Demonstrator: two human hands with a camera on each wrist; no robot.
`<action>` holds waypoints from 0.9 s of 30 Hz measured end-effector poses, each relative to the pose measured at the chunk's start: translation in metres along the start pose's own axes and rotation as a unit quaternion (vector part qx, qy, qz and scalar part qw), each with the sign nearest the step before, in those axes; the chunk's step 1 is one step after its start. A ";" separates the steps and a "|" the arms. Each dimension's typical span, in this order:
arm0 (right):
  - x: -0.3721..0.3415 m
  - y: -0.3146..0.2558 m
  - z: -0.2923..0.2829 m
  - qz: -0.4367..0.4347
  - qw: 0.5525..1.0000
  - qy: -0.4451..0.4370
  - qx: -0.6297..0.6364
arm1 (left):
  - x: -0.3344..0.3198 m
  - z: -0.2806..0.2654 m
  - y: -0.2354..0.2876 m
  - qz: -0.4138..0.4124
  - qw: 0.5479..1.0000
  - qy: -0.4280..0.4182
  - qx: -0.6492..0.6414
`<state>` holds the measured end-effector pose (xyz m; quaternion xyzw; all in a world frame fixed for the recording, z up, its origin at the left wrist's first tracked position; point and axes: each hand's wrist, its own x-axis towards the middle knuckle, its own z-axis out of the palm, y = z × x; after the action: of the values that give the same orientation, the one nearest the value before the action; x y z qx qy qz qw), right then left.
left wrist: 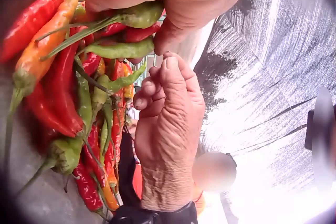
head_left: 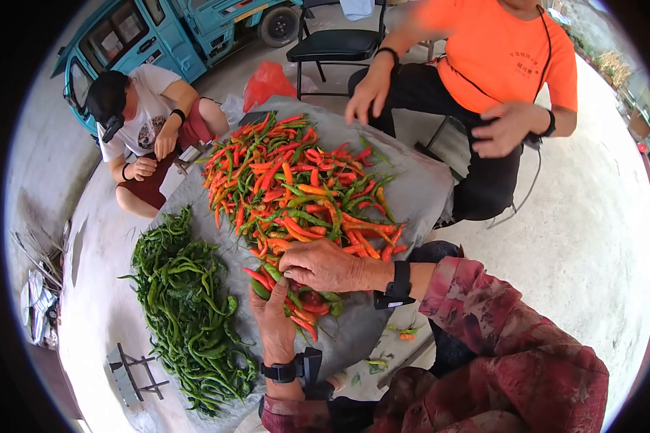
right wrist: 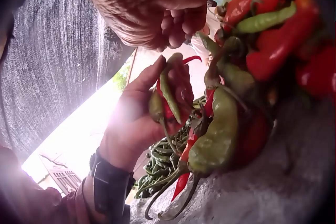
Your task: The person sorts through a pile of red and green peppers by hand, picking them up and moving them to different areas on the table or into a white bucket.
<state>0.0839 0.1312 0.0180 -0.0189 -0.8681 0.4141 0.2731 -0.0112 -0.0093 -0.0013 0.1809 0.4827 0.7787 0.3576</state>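
My left hand [head_left: 273, 317] holds a few chili peppers at the near side of the mixed pile. In the right wrist view, a green pepper [right wrist: 169, 95] lies across its fingers, with a red one behind. My right hand [head_left: 325, 265] is right beside it, fingers curled and thumb against the index finger [left wrist: 170, 69], the tips close to the left thumb. No pepper shows in the right hand. Both hands are over a heap of red, orange and green chili peppers [head_left: 296, 191]. Left of the hands lies a heap of green peppers [head_left: 195, 310].
A grey sheet [head_left: 412, 177] covers the table under both heaps. Across it sits a person in an orange shirt [head_left: 498, 58]; another person in a white shirt [head_left: 148, 108] sits at the left. Behind are a black chair [head_left: 336, 45], a red bag [head_left: 267, 85] and a blue vehicle [head_left: 173, 43].
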 end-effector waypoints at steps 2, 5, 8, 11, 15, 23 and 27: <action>-0.001 0.004 -0.004 -0.007 1.000 0.019 -0.004 | 0.001 0.003 -0.002 0.011 1.000 0.006 0.026; -0.008 0.007 -0.011 -0.020 0.999 0.036 -0.018 | 0.001 0.013 -0.002 0.021 0.994 0.014 0.111; -0.011 0.012 -0.012 -0.007 0.999 0.019 -0.032 | 0.004 0.004 -0.012 0.021 0.991 0.004 0.129; -0.010 0.009 -0.017 -0.013 0.999 0.021 -0.037 | 0.005 0.004 -0.014 0.034 0.989 -0.001 0.147; -0.010 0.010 -0.018 -0.021 0.998 0.030 -0.041 | 0.005 0.005 -0.017 0.072 0.969 0.010 0.235; -0.014 0.005 -0.033 0.018 0.999 -0.006 -0.026 | -0.014 0.027 -0.003 0.207 0.868 0.045 0.449; -0.046 -0.014 -0.093 0.015 0.992 -0.080 -0.096 | -0.022 0.024 0.002 0.312 0.755 0.040 0.575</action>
<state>0.1712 0.1759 0.0548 -0.0252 -0.9224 0.3334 0.1936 0.0180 -0.0106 0.0134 0.4616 0.7704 0.4290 -0.0966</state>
